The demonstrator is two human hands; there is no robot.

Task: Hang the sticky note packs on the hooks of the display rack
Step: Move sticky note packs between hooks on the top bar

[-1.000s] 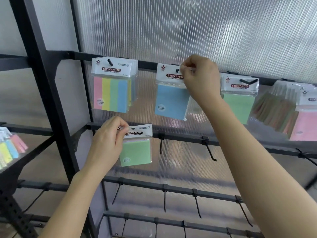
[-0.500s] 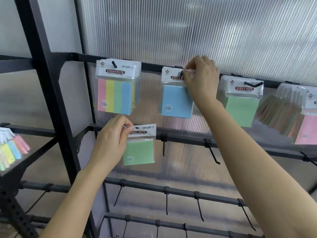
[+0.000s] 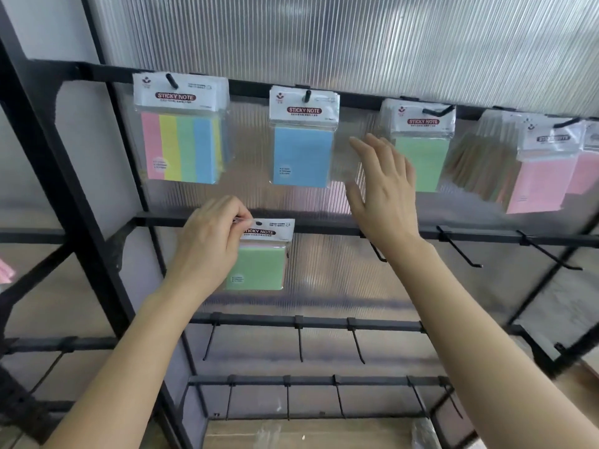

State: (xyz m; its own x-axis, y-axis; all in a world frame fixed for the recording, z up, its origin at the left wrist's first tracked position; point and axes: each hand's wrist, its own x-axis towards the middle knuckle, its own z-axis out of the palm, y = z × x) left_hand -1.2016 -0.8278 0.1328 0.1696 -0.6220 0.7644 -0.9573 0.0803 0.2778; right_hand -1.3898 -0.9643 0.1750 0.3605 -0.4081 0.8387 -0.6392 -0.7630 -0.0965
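Observation:
A black display rack point(image 3: 330, 229) has several rows of hooks. On the top row hang a striped multicolour pack point(image 3: 183, 147), a blue pack point(image 3: 303, 157), a green pack point(image 3: 424, 163) and pink packs point(image 3: 541, 183) at the right. My left hand point(image 3: 210, 244) pinches the header of another green pack point(image 3: 259, 265) at the second rail; I cannot tell whether it sits on a hook. My right hand point(image 3: 382, 196) hovers open, fingers spread, between the blue pack and the top-row green pack, holding nothing.
Bare black hooks point(image 3: 460, 247) stick out along the second rail to the right, and more on the two lower rails point(image 3: 301, 341). A ribbed translucent panel point(image 3: 324, 37) backs the rack. A thick black upright point(image 3: 64, 176) stands at the left.
My right hand has let go of the blue pack's header and dropped down and right, opening. The blue pack now hangs free on its hook. The left hand still holds the green pack.

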